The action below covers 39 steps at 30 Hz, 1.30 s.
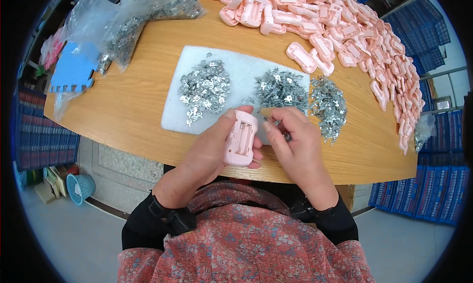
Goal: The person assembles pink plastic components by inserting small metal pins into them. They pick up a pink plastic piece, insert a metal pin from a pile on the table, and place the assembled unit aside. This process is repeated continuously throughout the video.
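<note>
My left hand (207,142) is closed around a pale pink plastic housing (240,139), tilted upright with its recessed battery compartment facing me. Just right of it, my right hand (295,140) is pinched, thumb against forefinger, with the other fingers curled. A bit of dark metal (287,136) glints among those curled fingers; whatever sits at the fingertips is too small to make out clearly. Beyond both hands, a white foam mat (197,55) carries a left pile of small silver metal clips (204,88) and a second pile of metal pieces (281,89), partly behind my right hand.
Another metal heap (329,108) lies off the mat's right edge. Pink housings (345,31) cover the table's far right. Clear bags of metal parts (143,26) and a blue foam tile (74,68) lie at left. A blue basket (80,188) stands on the floor.
</note>
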Motion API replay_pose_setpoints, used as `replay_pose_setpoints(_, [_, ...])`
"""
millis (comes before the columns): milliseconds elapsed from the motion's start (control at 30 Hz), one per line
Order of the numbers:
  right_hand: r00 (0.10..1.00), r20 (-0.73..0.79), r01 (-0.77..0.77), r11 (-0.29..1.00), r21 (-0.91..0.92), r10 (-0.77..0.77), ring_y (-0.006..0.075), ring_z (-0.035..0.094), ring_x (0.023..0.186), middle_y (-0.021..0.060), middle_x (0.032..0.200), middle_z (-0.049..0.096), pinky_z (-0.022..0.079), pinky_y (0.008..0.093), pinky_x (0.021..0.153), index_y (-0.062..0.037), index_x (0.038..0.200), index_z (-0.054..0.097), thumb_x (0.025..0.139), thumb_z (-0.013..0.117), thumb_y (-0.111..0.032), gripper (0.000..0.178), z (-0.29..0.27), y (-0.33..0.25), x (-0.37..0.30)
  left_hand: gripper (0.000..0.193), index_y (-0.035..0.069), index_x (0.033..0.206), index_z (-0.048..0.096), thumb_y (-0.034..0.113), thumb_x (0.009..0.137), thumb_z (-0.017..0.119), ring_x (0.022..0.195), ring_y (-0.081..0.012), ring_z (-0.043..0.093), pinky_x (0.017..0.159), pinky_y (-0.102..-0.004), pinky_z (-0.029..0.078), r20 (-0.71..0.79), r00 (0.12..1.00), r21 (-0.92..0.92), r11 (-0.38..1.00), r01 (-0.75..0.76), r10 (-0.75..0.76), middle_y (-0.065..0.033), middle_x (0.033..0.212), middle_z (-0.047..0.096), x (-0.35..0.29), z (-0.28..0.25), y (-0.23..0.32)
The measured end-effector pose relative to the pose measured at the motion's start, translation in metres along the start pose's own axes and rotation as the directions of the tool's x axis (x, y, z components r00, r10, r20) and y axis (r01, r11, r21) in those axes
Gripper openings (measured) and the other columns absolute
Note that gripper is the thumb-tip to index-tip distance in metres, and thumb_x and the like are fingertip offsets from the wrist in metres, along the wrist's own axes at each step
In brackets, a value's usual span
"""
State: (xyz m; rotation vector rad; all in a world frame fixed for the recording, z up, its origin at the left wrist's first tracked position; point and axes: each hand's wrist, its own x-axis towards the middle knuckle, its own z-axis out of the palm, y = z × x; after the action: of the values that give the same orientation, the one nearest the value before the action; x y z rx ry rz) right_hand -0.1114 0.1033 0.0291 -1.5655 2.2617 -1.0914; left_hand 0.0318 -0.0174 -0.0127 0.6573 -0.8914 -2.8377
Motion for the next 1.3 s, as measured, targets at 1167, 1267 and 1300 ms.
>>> replay_pose_setpoints(1167, [0.907, 0.376, -0.398, 0.682, 0.614, 0.19, 0.0003, 0.045, 0.069, -0.0071, 0.076, 0.049, 0.039, 0.0183, 0.061, 0.0003, 0.117, 0.063, 0.091, 0.07, -0.009, 0.028, -0.001, 0.008, 0.0, 0.032, 0.009, 0.121, 0.054, 0.027, 0.104, 0.035, 0.048, -0.0058, 0.036, 0.041, -0.02, 0.027, 0.127, 0.974, -0.237, 0.948, 0.212, -0.186, 0.0016, 0.077, 0.044, -0.01, -0.001, 0.01])
replay_pose_setpoints(1267, [0.902, 0.382, -0.397, 0.729, 0.558, 0.2, 0.0016, 0.047, 0.066, -0.0061, 0.07, 0.052, 0.041, 0.0196, 0.061, -0.0008, 0.11, 0.068, 0.09, 0.073, -0.014, 0.025, -0.003, 0.01, 0.004, 0.032, 0.008, 0.122, 0.053, 0.027, 0.104, 0.033, 0.046, -0.0052, 0.036, 0.039, -0.0197, 0.027, 0.173, 0.961, -0.207, 0.946, 0.251, -0.217, 0.0017, 0.076, 0.043, -0.013, 0.005, 0.008])
replay_pose_setpoints(1300, [0.901, 0.383, -0.403, 0.72, 0.565, 0.203, 0.0017, 0.047, 0.066, -0.006, 0.069, 0.052, 0.041, 0.0195, 0.061, -0.0009, 0.108, 0.069, 0.09, 0.073, -0.016, 0.024, -0.004, 0.012, 0.003, 0.032, 0.008, 0.121, 0.052, 0.026, 0.103, 0.033, 0.046, -0.005, 0.035, 0.038, -0.0197, 0.027, 0.176, 0.959, -0.201, 0.945, 0.258, -0.224, 0.0015, 0.077, 0.042, -0.012, 0.006, 0.008])
